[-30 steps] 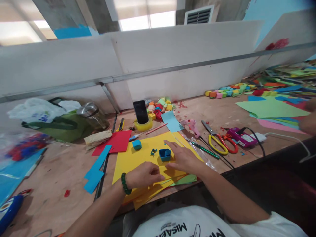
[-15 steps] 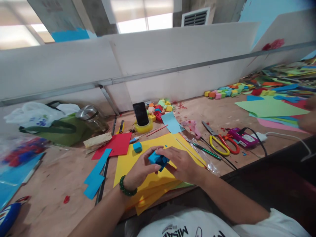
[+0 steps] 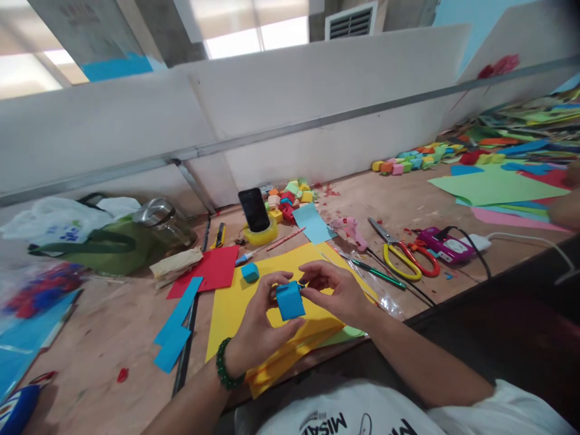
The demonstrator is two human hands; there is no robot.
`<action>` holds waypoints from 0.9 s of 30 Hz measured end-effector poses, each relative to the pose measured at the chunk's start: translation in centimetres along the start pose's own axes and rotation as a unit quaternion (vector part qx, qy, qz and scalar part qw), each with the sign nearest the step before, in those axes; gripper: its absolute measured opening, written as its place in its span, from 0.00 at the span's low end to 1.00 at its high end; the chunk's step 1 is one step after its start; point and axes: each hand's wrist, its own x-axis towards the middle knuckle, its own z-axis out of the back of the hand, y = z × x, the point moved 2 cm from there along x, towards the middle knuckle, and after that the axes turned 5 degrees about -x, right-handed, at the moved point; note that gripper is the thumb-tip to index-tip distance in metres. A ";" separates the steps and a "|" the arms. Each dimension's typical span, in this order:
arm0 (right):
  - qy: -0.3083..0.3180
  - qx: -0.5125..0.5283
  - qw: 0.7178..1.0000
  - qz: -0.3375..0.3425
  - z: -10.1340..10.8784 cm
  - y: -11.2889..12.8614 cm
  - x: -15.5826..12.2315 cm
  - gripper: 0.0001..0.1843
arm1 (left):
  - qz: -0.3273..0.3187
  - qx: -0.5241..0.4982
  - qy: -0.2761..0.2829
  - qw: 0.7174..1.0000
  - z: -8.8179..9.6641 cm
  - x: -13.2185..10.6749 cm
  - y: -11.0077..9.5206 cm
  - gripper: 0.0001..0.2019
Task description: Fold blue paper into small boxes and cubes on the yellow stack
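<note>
Between my two hands is a partly folded blue paper cube (image 3: 290, 301), held above yellow paper sheets (image 3: 226, 314). My left hand (image 3: 260, 317) curves around the cube's left side, fingers behind and thumb in front. At its right edge, the thumb and fingertips of my right hand (image 3: 335, 292) pinch a small flap of the paper. A finished-looking blue paper cube (image 3: 250, 272) rests on the yellow sheet beyond my left hand. Blue paper strips (image 3: 174, 338) lie to the left, near a red sheet (image 3: 211, 272).
Scissors (image 3: 399, 254), a pink glue gun (image 3: 351, 232) and a purple power adapter (image 3: 446, 244) lie on the right. A phone (image 3: 254, 210) leans in a tape roll (image 3: 263, 232) before a pile of paper cubes (image 3: 290, 199). Another person's hand (image 3: 564, 208) is at far right.
The blue cube has turned so that a flat face shows toward me. My left thumb has moved lower, and my right hand has shifted to the cube's right edge.
</note>
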 end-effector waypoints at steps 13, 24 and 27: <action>0.001 -0.076 0.992 0.098 0.3 -0.3 -1.5 0.19 | 0.152 0.028 -0.050 0.987 -0.7 1.3 -1.4 0.07; -0.077 -0.503 0.837 -0.203 13.1 -4.1 4.9 0.20 | 0.147 -0.014 -0.128 0.981 0.7 1.5 0.5 0.12; -0.032 -0.456 0.852 -0.257 13.1 -6.2 6.6 0.17 | 0.136 -0.040 -0.119 0.983 0.7 1.5 1.8 0.12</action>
